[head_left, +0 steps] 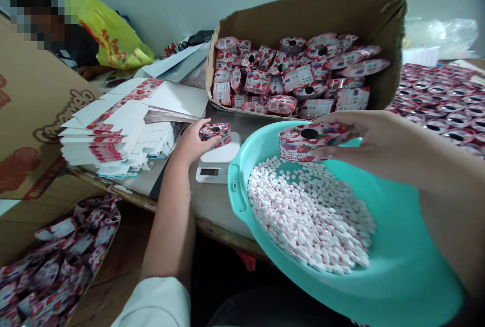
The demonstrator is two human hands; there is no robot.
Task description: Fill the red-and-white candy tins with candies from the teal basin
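Observation:
My left hand grips a small strawberry-print candy box at the white digital scale; whether the box rests on the scale's plate, I cannot tell. Over the turquoise basin, my right hand pinches a second strawberry-print candy box by its right end. A dark round hole shows in the top of each box. Below the right hand, many small white and pinkish candies lie heaped in the basin.
Behind the basin stands a cardboard carton of similar boxes. More boxes stand in rows at right. Flat printed cartons are stacked left. A bin of boxes sits lower left. Another person is behind a large carton.

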